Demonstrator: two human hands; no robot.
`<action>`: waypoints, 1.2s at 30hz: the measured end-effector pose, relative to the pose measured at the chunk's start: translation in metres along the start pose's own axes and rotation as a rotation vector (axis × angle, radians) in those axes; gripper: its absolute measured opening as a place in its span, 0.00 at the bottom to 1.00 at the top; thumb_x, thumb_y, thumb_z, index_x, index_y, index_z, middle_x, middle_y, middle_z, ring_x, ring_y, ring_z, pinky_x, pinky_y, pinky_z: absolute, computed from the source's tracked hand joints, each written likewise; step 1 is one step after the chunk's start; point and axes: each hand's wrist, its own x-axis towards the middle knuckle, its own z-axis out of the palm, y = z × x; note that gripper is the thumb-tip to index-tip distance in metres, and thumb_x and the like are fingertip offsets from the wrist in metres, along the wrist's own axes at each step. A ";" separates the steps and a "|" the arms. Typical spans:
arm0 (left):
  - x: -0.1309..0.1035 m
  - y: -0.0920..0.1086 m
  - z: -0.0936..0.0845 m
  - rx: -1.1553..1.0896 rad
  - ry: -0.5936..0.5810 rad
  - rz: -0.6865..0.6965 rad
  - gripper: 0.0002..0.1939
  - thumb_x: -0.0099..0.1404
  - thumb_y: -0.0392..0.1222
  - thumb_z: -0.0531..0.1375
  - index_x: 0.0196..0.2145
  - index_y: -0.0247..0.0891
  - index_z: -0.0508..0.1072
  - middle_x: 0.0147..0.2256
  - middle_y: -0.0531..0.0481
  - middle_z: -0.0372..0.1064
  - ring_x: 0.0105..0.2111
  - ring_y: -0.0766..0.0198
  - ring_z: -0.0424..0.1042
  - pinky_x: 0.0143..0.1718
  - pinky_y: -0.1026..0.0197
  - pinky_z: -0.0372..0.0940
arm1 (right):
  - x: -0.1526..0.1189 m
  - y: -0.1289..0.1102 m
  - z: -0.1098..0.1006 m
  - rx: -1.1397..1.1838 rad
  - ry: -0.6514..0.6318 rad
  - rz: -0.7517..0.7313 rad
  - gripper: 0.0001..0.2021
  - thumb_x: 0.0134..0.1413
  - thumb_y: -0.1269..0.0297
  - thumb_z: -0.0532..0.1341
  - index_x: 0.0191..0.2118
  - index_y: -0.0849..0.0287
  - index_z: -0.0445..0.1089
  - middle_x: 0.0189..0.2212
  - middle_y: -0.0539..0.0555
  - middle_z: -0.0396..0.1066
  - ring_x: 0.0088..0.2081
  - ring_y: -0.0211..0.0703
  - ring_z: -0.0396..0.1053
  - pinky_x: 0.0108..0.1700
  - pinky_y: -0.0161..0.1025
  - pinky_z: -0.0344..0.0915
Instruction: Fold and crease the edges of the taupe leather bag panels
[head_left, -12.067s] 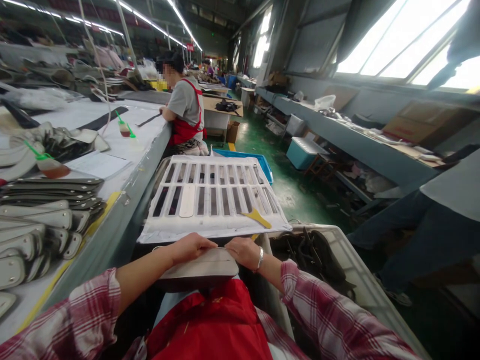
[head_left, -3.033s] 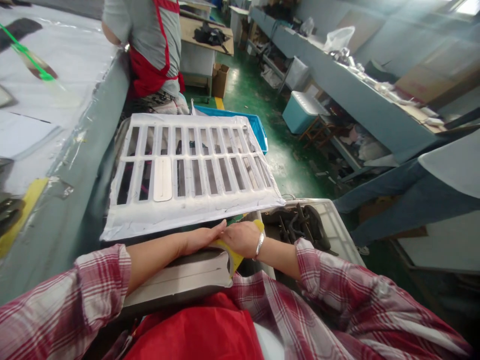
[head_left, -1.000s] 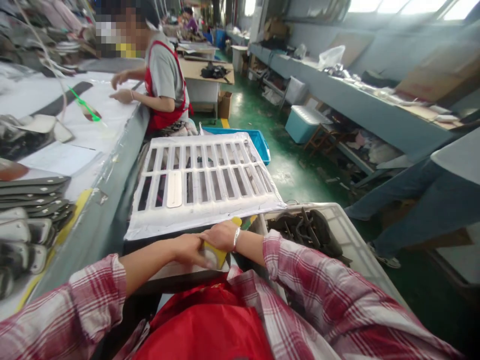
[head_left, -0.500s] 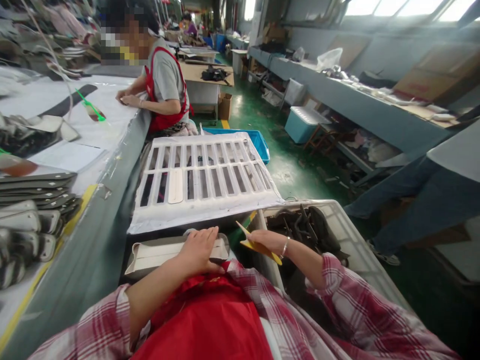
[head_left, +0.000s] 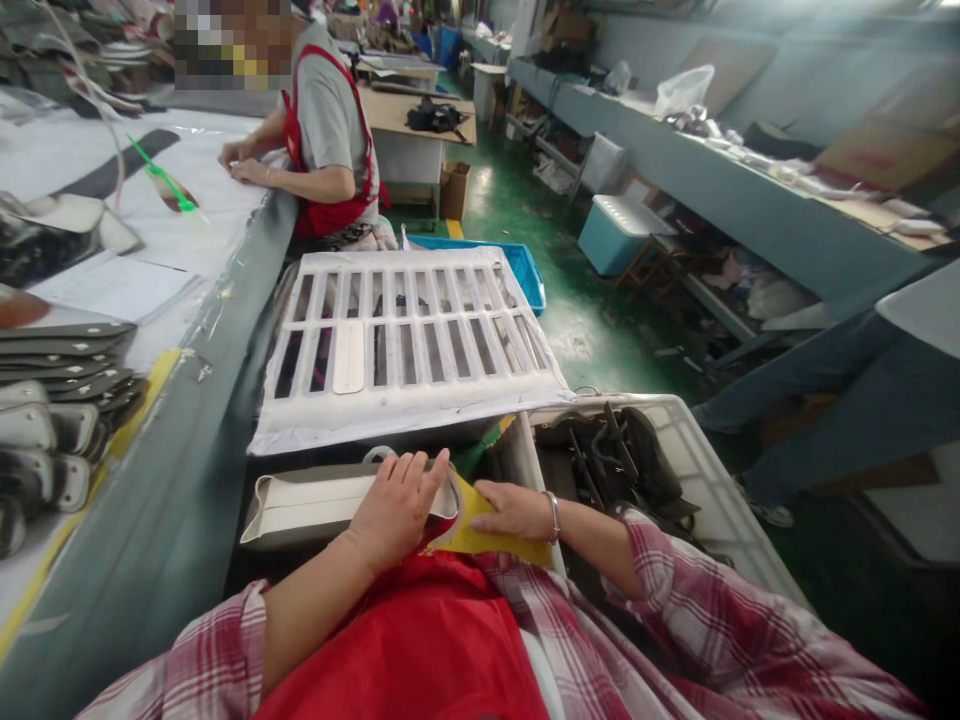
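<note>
A long grey piece with a cream-white face (head_left: 307,508), which looks like part of a bag, lies across my lap. My left hand (head_left: 397,503) grips its right end, fingers close together over the top and thumb hidden. Bent against that same end is a thin, flexible yellow sheet (head_left: 517,545); its material I cannot make out. My right hand (head_left: 514,512) pinches this sheet, with the thumb on top.
A white slatted rack (head_left: 420,402) with one cream strip (head_left: 348,358) stands ahead. Dark bag-like items (head_left: 600,450) fill a white crate (head_left: 739,490) at right. Stacked grey pieces (head_left: 64,365) lie on the left table. A co-worker (head_left: 330,130) sits beyond.
My right hand has moved left and brought the yellow sheet against the end of the grey-and-white piece. The sheet now shows its broad face. My left hand stays on the piece.
</note>
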 end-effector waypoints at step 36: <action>-0.005 -0.054 0.007 -0.386 -0.022 0.148 0.52 0.51 0.61 0.58 0.61 0.31 0.37 0.54 0.34 0.55 0.52 0.48 0.57 0.53 0.49 0.49 | 0.035 -0.006 0.047 0.166 0.194 0.062 0.19 0.55 0.48 0.49 0.31 0.62 0.61 0.13 0.47 0.63 0.11 0.33 0.59 0.11 0.29 0.56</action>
